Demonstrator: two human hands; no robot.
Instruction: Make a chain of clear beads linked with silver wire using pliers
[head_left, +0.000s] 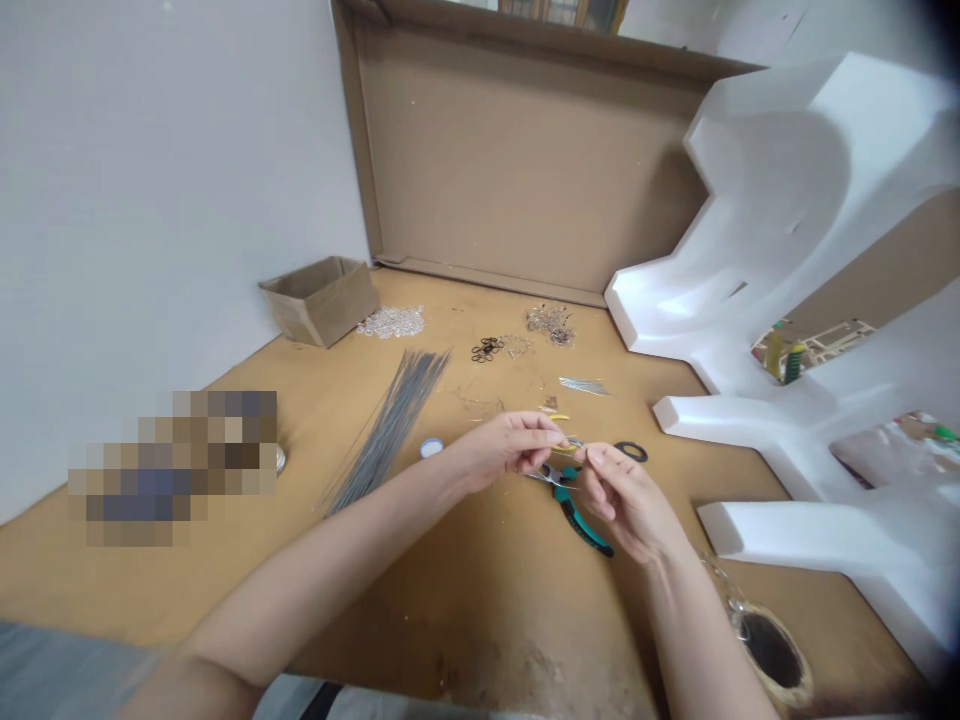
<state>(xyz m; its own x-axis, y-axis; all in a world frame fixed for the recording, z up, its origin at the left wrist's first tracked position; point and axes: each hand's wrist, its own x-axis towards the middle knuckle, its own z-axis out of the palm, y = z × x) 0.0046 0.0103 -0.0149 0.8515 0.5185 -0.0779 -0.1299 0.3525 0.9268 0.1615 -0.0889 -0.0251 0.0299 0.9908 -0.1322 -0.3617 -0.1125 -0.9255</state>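
Note:
My left hand (529, 442) and my right hand (626, 490) meet above the middle of the table, fingertips almost touching. Both are closed in a pinch on a short, thin piece of metal wire (576, 447) that spans the small gap between them; its exact shape is too fine to make out. Just below lie pliers with teal and black handles (585, 525), their jaws partly hidden by my hands. Behind my fingers shows part of a yellow-handled tool (559, 417), mostly covered. A black ring-shaped item (631, 451) rests beside my right hand.
Long grey wires (397, 425) lie bundled at left, near a round blue-and-white lid (431, 448). Farther back are a cardboard box (322, 300), clear rings (394, 321), black loops (487, 349), tangled wire pieces (551, 323) and straight pins (585, 385). White foam (772, 527) edges the right side.

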